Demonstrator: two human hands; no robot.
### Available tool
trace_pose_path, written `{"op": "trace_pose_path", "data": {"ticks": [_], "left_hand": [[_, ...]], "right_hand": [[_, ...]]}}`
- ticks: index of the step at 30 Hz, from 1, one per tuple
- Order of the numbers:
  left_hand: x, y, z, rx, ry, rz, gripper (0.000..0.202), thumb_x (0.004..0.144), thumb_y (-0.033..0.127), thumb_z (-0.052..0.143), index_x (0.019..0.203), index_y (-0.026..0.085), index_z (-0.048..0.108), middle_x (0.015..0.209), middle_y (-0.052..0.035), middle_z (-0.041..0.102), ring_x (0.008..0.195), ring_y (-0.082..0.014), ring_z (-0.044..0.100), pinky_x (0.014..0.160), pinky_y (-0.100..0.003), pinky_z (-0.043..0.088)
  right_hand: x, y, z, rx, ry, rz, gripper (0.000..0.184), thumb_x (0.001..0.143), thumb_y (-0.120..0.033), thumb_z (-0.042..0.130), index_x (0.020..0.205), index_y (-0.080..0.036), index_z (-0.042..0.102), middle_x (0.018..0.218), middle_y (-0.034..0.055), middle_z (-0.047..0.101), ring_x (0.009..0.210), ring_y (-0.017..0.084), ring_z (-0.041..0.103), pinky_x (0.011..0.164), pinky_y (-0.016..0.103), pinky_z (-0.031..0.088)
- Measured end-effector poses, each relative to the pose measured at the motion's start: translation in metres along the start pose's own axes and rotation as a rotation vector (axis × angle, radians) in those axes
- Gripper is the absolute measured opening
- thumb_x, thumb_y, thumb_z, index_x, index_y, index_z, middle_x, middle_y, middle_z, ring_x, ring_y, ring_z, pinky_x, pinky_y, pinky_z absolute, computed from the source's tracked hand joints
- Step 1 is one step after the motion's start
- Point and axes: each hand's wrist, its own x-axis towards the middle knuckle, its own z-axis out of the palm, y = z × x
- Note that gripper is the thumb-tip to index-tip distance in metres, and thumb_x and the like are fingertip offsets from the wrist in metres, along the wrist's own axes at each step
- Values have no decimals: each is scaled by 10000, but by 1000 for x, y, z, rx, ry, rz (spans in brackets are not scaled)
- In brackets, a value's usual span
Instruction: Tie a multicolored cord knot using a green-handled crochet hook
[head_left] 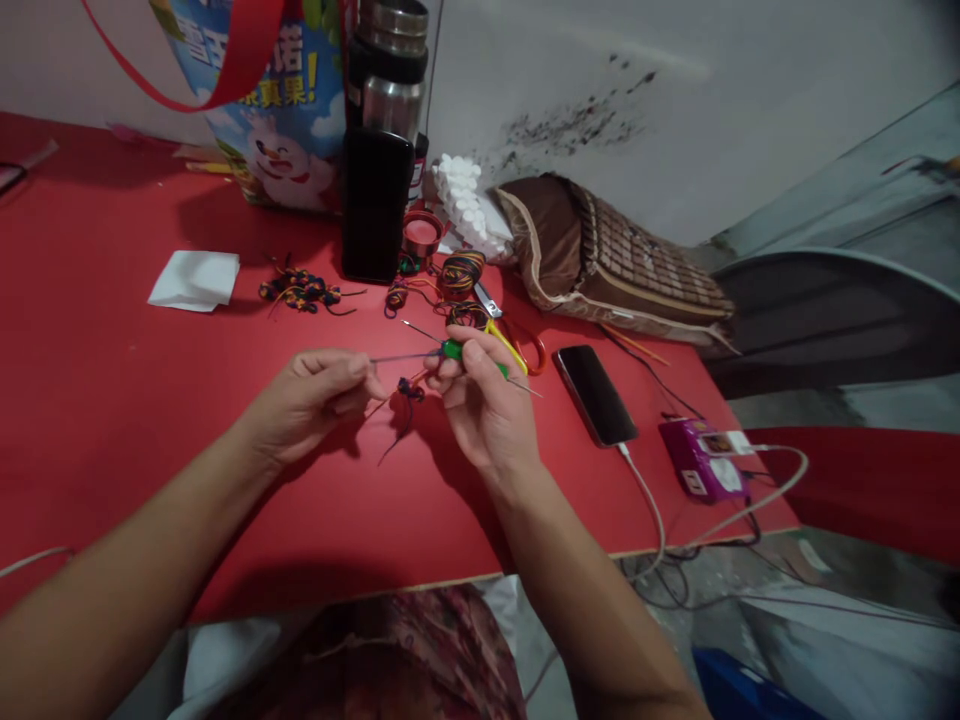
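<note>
Left hand [315,395] pinches a thin strand [397,356], right hand [484,405] pinches the green-handled tool [453,350]; their knot [410,390] looks unfinished, while tied bundles [300,292] lie left of the steel flask [391,100]

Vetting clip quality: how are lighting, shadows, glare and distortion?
Head view: dim light; left hand and right hand cast soft shadows on the red table; wide-angle lens stretches the corners; faint sheen on the phone; green tool and knotted cord look sharp.

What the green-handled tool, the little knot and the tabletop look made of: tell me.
Tool in the right hand: green handle, likely plastic; thin grey shaft, glinting like metal. Knot: braided multicoloured cord, matt, probably thread. Tabletop: smooth red surface, pale edge, maybe laminated board.
</note>
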Motion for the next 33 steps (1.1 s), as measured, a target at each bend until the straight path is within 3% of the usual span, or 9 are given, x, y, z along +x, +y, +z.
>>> {"op": "trace_pose_path", "data": {"ticks": [3,7,10,12,15,19,25,30,33], "left_hand": [[1,2,4,-177,40,8,414,683,551,981,728,167,833,613,19,514,505,-43,341,448,-167,314],[3,-5,11,-326,124,7,274,769,385,956,991,249,871,890,8,689,520,-17,321,439,-143,286],[2,-11,12,-216,124,-11,316,828,364,911,1117,245,863,1005,-17,740,585,-30,462,502,-152,378],[-1,-13,10,-57,117,12,376,860,356,880,1218,245,842,1037,-44,771,742,-96,629,653,-200,505],[-5,-12,7,165,123,85,548,786,278,930,1318,258,802,1066,-38,779,880,-152,691,800,-266,555],[-5,-11,7,215,142,117,676,718,241,966,1366,263,774,935,4,748,845,-140,682,804,-266,553],[0,-18,9,152,136,103,724,664,203,995,1352,247,771,1011,-15,785,978,-160,732,904,-271,590],[0,-18,10,48,139,65,611,682,153,974,1266,222,809,889,2,754,793,-127,703,709,-235,614],[-2,-14,11,-11,129,35,558,690,169,975,1224,229,824,830,21,705,682,-123,663,614,-271,628]], "right_hand": [[-3,3,2,-45,0,8,206,889,-442,843,1023,-292,798,702,-45,710,771,141,753,786,292,657],[-7,6,6,-50,-5,21,224,897,-467,830,1039,-299,789,714,-37,711,788,158,752,773,313,663],[-7,7,7,-17,-21,44,229,878,-466,855,1025,-301,796,709,-41,720,774,155,749,759,306,668],[-6,7,7,22,-33,65,216,874,-447,867,1020,-302,804,717,-45,735,762,142,750,754,287,672],[-4,6,6,59,-30,68,204,875,-430,877,1018,-303,807,718,-51,741,774,132,760,756,262,675],[-2,6,2,28,-7,71,222,886,-441,861,1041,-300,787,734,-50,736,824,142,774,785,275,683],[-2,4,3,25,0,90,268,864,-466,867,1050,-297,773,731,-53,732,829,164,776,865,347,693],[-3,2,6,79,-3,114,245,843,-425,891,1019,-279,804,716,-47,746,773,140,752,802,291,664],[-1,1,4,48,13,105,209,852,-413,875,998,-275,818,717,-41,748,719,113,708,756,251,627]]}}
